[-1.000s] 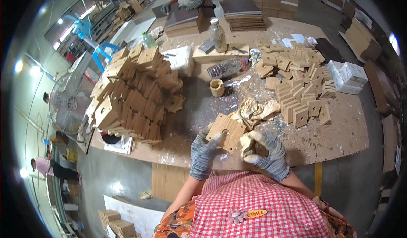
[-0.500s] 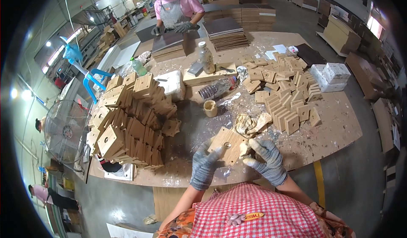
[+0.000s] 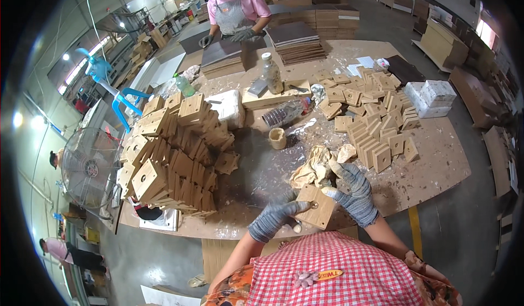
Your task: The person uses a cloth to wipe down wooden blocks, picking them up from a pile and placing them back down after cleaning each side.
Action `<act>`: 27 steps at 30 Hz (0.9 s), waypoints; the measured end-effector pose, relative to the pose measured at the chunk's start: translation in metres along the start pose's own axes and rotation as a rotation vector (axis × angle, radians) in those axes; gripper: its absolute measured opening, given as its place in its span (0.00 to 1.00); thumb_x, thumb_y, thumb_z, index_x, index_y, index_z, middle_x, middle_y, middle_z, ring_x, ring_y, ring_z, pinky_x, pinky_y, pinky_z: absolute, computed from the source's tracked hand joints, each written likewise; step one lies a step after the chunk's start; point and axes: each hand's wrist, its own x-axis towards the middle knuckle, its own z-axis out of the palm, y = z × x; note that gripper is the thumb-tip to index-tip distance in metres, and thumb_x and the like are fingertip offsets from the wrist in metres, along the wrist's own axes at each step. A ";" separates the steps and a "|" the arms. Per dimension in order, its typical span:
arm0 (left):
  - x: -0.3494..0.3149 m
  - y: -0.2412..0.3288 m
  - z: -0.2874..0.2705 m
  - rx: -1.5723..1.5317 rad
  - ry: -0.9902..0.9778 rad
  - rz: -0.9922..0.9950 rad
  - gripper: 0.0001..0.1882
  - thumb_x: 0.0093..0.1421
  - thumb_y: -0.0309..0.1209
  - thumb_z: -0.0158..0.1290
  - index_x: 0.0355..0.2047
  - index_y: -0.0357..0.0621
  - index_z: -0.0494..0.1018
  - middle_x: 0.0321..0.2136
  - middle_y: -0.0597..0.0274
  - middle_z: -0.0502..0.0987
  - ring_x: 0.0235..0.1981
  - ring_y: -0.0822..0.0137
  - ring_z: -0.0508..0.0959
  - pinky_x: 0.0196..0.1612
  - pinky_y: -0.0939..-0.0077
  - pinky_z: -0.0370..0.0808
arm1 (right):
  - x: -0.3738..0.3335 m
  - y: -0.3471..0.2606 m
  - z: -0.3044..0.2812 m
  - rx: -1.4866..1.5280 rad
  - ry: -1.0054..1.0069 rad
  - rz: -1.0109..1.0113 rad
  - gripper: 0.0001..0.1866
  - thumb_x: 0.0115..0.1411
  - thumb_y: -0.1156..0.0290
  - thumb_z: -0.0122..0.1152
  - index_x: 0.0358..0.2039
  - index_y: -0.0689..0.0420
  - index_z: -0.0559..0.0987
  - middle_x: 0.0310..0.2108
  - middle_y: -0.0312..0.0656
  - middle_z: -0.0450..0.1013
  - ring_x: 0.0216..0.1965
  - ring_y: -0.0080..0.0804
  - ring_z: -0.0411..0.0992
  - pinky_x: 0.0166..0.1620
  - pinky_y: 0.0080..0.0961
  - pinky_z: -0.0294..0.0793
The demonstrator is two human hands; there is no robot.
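My left hand (image 3: 275, 217), in a grey knitted glove, is closed on the edge of a square wooden block (image 3: 316, 207) with a hole in its middle and small holes near its corners. The block is tilted above the near table edge. My right hand (image 3: 356, 194), gloved alike, has its thumb and fingers apart; the thumb tip is at the block's upper right corner, and whether it presses there is unclear. Beyond its fingertips lies a crumpled cream cloth (image 3: 312, 165). A small tan cup (image 3: 277, 138) stands farther back on the table.
Stacked wooden blocks (image 3: 180, 159) fill the table's left side; more blocks (image 3: 376, 115) lie at right. Bottles, including a clear one lying down (image 3: 284, 113), and white wrapped bundles (image 3: 431, 99) sit farther back. Across the table, a person (image 3: 237, 14) stands by dark panels (image 3: 221, 58). A fan (image 3: 90, 167) is left.
The block has moved right and toward me, turning in my left hand. My right hand has shifted up toward the cloth, and the small cream wad between its fingers no longer shows there.
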 end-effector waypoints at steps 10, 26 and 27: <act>0.016 -0.007 0.020 -0.460 0.290 0.060 0.21 0.56 0.39 0.57 0.46 0.39 0.71 0.30 0.64 0.75 0.29 0.73 0.74 0.35 0.81 0.72 | -0.010 -0.026 -0.015 0.096 0.058 -0.075 0.30 0.43 0.63 0.71 0.48 0.54 0.73 0.34 0.38 0.70 0.36 0.29 0.69 0.42 0.26 0.69; 0.044 -0.029 0.064 -0.044 0.270 -0.068 0.16 0.58 0.30 0.50 0.45 0.35 0.69 0.38 0.61 0.74 0.36 0.70 0.74 0.41 0.78 0.70 | -0.122 -0.014 0.033 0.220 0.406 0.096 0.27 0.52 0.64 0.62 0.51 0.60 0.69 0.40 0.46 0.66 0.40 0.41 0.67 0.43 0.33 0.71; 0.044 -0.029 0.071 -0.041 0.238 -0.074 0.16 0.58 0.30 0.51 0.45 0.36 0.69 0.37 0.60 0.75 0.35 0.71 0.75 0.40 0.79 0.71 | -0.127 -0.013 0.031 0.231 0.448 0.102 0.26 0.52 0.65 0.62 0.50 0.60 0.69 0.40 0.46 0.66 0.40 0.40 0.67 0.43 0.32 0.71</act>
